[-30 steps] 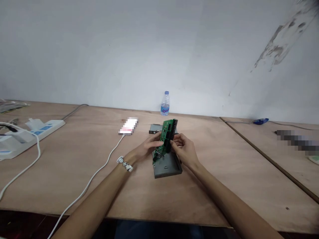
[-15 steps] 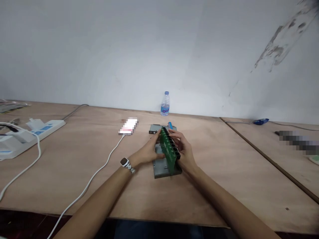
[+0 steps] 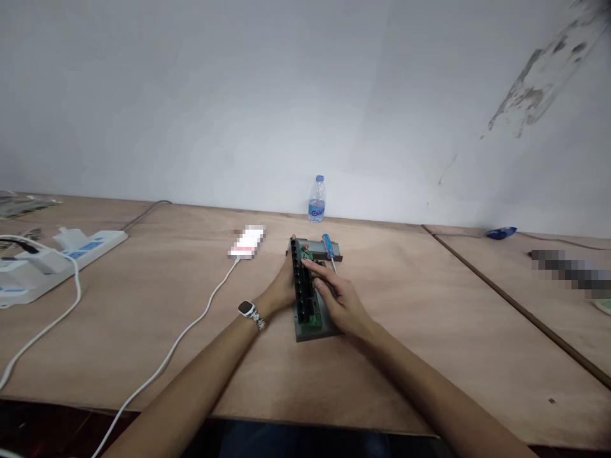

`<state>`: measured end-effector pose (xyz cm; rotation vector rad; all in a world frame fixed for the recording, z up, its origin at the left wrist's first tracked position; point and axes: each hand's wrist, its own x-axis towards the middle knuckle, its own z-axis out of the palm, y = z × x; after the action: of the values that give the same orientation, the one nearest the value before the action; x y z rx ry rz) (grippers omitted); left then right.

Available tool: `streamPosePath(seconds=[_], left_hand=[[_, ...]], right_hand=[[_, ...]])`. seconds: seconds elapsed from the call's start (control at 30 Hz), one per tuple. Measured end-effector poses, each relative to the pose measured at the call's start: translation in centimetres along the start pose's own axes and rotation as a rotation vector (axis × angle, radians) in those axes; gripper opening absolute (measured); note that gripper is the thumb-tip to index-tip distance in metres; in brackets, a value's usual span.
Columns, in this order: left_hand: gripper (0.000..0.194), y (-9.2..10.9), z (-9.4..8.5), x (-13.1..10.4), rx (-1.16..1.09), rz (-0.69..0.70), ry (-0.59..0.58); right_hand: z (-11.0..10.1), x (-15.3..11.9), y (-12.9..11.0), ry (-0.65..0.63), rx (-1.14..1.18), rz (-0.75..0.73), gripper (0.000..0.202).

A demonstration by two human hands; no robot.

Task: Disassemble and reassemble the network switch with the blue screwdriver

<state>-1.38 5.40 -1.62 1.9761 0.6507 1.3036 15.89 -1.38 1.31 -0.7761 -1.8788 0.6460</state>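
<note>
A green circuit board (image 3: 312, 318) with a row of black port sockets along its edge stands tilted, its component side turned to the right. My left hand (image 3: 282, 285) grips it from the left; most of those fingers are hidden behind the board. My right hand (image 3: 342, 302) is open on the other side, index finger stretched out to the black sockets and seemingly touching them. Below the board lies a grey metal casing half (image 3: 329, 327). Just beyond it is a second grey metal casing part (image 3: 310, 243), with a blue-handled screwdriver (image 3: 327, 245) resting across it.
Behind the work stands a water bottle (image 3: 317, 200) near the wall. To the left lies a phone (image 3: 247, 243) on a white charging cable (image 3: 205, 312), then a white power strip (image 3: 102, 243) with plugs. A blue packet (image 3: 501, 233) and a blurred dark object (image 3: 568, 270) lie right.
The board has been turned over sideways, so its component side shows where its green back showed. My right hand has let go of the socket edge and stretched out its index finger.
</note>
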Motion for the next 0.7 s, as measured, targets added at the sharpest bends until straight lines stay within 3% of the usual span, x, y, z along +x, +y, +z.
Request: streamPosePath(seconds=[0.13,0.3,0.5,0.7], left_hand=[[0.115,-0.5,-0.3,0.0,0.063,0.008,-0.011],[0.108,0.9,-1.7,0.3,0.212,0.022,-0.066],[0.107,2.8,-3.3,0.7,0.379,0.076,-0.046],[0.107,3.0,-4.1,0.8,0.377,0.129,0.009]], right_hand=[[-0.4,0.1,0.0,0.035,-0.01,0.017,0.04],[-1.7,0.7,0.3,0.131,0.01,0.077,0.035],[-3.2,1.0,1.5,0.114,0.072,0.281,0.039],[-3.7,1.0,1.5,0.032,0.135,0.384,0.039]])
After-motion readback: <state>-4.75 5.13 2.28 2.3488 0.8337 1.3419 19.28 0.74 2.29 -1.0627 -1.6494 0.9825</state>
